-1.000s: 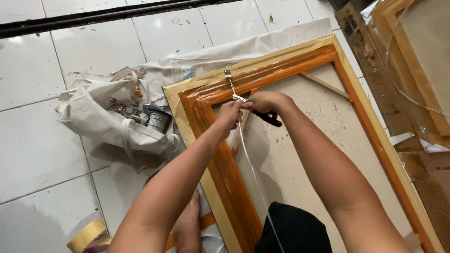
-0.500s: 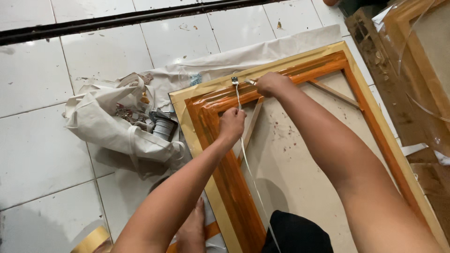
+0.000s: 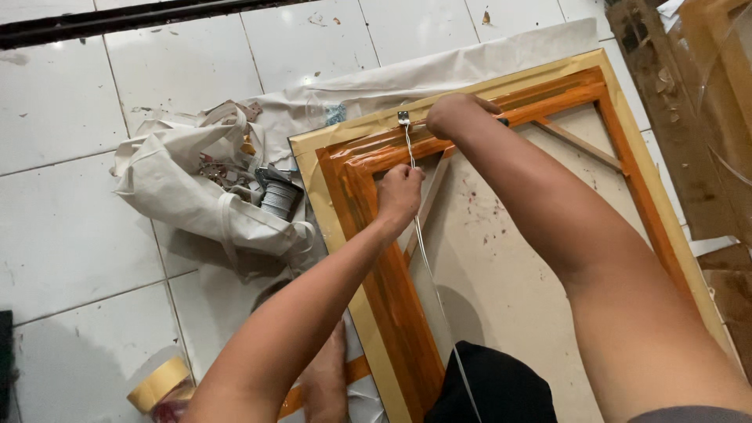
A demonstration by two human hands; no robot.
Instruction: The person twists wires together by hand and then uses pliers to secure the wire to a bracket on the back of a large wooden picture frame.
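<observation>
The left hand now sits lower on the thin pale hanging wire than it did a moment ago, when both hands met at the frame's far rail. Its grip is pressed together around the wire, which looks drawn taut. The wire runs from the small metal hanging bracket on the far rail down toward the near edge of the view.

The right hand has moved up to the far rail, just right of the bracket. Its grip is curled shut on a dark-handled tool — only a short piece of handle shows past the knuckles, so its kind cannot be told.

The orange-varnished wooden picture frame with a gold outer edge lies face down on the white tiled floor, partly over a sheet of white paper. To the left, near the frame's far left corner, a crumpled cream cloth bag holds a spool of grey wire and small hardware. A roll of tan masking tape lies at the near left.

With the hands parted, the work looks to have shifted from handling the wire to fixing it at the bracket.
</observation>
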